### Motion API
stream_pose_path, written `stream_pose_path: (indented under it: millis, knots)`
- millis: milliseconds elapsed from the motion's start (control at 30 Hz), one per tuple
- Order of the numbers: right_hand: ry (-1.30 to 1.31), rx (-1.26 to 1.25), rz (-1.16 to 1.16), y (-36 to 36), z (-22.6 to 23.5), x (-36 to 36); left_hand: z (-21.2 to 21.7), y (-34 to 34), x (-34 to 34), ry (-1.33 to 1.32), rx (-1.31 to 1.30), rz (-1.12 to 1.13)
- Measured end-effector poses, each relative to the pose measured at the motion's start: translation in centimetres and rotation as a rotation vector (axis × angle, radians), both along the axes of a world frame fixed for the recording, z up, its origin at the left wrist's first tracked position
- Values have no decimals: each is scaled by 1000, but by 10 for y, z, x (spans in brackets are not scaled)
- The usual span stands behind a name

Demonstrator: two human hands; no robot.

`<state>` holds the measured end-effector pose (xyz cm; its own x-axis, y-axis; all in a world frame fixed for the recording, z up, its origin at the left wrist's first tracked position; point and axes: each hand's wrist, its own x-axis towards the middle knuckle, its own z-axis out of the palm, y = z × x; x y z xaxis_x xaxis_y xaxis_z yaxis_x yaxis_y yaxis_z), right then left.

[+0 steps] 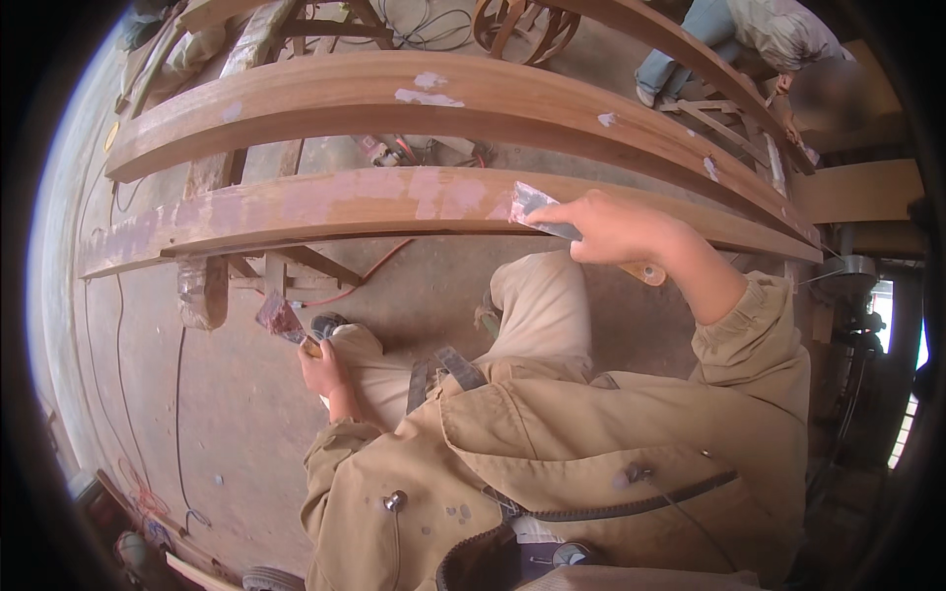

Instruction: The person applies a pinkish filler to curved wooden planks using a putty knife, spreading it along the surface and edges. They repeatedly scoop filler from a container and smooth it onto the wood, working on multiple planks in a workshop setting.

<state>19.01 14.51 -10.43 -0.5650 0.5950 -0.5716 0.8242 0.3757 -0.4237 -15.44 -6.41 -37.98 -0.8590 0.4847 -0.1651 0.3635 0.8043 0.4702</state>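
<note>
My right hand (623, 230) is closed around a putty knife (548, 214), its index finger stretched along the blade. The blade tip meets the nearest long wooden beam (741, 229). Pinkish filler (365, 195) coats much of that beam's left half, thick in some patches and thin in others. Lower left, beside my knee, my left hand (324, 372) grips the handle of a second putty knife (281, 317). A lump of pinkish filler sits on its blade, which is held apart from the beam.
Beyond lies a curved second beam (315, 101) with scattered filler spots, and a third beam (641, 22) past it. Wooden supports (203, 294) hold them up. Tools (394, 150) and a red cord (381, 263) lie on the floor. Another person (788, 34) bends over wood at upper right.
</note>
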Motion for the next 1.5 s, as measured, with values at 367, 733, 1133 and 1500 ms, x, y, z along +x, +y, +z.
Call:
stream_pose_path:
  millis: [367,733,1133,1500]
  knots:
    - [-401,285,145,20,-10,-24,-8,-3,-3,11,0,-22]
    - [-323,415,214,8,-13,-40,-3,1,-1,40,-46,-16]
    - [-282,189,-219,6,12,51,8,3,4,-36,-15,10]
    - [-56,171,-381,-19,-37,21,1,-20,-2,-190,368,59]
